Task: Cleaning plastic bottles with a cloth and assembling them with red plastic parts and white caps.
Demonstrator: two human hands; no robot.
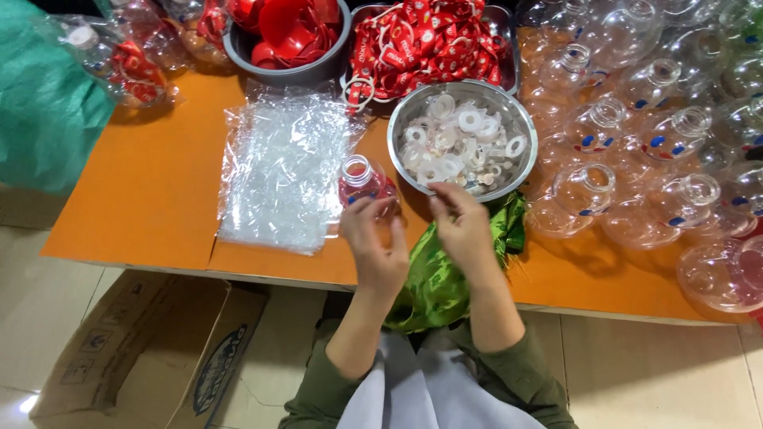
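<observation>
My left hand (375,238) grips a small clear round bottle (362,181) with red inside, standing on the orange table (151,191) with its open neck up. Just to the right, my right hand (461,222) has its fingertips pinched together at the near rim of a steel bowl (520,119); whether a small piece is between them I cannot tell. The bowl holds several white plastic rings (461,143). A green cloth (433,278) lies under my wrists at the table edge.
A stack of clear plastic bags (278,171) lies left of the bottle. At the back stand a grey bowl of red caps (290,36) and a tray of red straps (429,44). Many clear empty bottles (652,143) crowd the right side. A cardboard box (151,349) sits on the floor.
</observation>
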